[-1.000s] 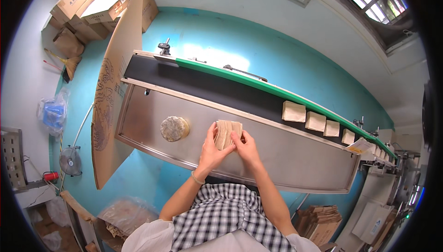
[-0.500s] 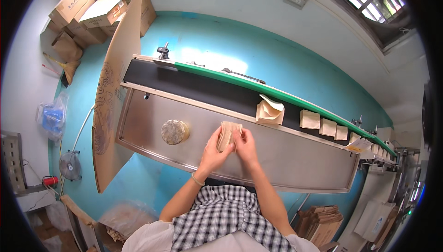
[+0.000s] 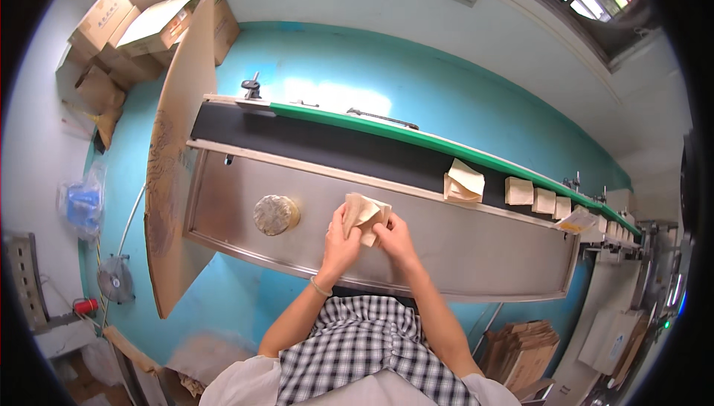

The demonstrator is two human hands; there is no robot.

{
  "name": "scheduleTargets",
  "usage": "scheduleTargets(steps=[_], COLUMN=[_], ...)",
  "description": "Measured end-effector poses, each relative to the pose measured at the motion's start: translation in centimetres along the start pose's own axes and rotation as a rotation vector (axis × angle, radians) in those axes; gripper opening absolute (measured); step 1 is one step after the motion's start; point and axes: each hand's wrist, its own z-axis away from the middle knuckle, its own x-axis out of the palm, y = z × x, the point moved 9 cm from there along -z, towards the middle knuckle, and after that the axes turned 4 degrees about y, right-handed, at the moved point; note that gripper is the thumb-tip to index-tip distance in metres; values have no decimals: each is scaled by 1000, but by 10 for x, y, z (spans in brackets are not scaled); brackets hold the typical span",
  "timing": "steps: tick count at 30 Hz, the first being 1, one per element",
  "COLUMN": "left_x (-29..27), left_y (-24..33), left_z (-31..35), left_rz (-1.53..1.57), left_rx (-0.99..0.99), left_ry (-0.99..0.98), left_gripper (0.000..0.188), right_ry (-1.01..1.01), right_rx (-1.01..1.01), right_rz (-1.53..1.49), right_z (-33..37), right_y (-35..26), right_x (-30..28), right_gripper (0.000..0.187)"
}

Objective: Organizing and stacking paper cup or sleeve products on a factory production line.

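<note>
Between my two hands is a stack of folded tan paper napkins [image 3: 366, 213], held just above the metal tray table [image 3: 468, 253]. My left hand [image 3: 341, 248] wraps the stack's left side. At its lower right edge, my right hand [image 3: 396, 242] grips with thumb and fingers. The upper napkins are bent and parted, with a fold opening in the middle. Left of my hands, a short round tan thing with a mottled grey top [image 3: 275, 215] stands on the tray. Beyond them, a loose napkin stack [image 3: 464, 183] with a raised top sheet lies on the black conveyor belt [image 3: 320, 146].
More napkin stacks [image 3: 518, 191] line the belt toward the right. A green guide rail [image 3: 357, 125] edges its far side. A tall cardboard sheet [image 3: 175, 160] stands at the tray's left end. Cardboard boxes [image 3: 160, 27] are piled behind it; flattened cardboard [image 3: 520, 354] leans at lower right.
The napkins in my hands have gone from an even, upright stack to a bent, parted one. On the belt, the stacks have shifted to the right.
</note>
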Motion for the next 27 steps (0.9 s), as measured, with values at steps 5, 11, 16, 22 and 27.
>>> scheduleTargets(steps=[5, 11, 16, 22, 27], left_x=[3, 39, 63, 46, 70], left_y=[24, 44, 19, -1, 0], left_z=[-27, -66, -43, -18, -7], left_rz=[-108, 385, 493, 747, 722], left_rx=[66, -16, -242, -447, -502], left_ry=[28, -127, -235, -329, -436], left_gripper=[49, 43, 43, 44, 39], right_ry=[197, 514, 780, 1256, 989], right_rx=[-80, -179, -723, -286, 140], right_rz=[-484, -8, 640, 820, 519], right_z=[-31, -3, 31, -2, -11], right_y=[-15, -36, -133, -112, 18], right_x=[-54, -100, -111, -290, -467], right_gripper=[36, 43, 49, 47, 65])
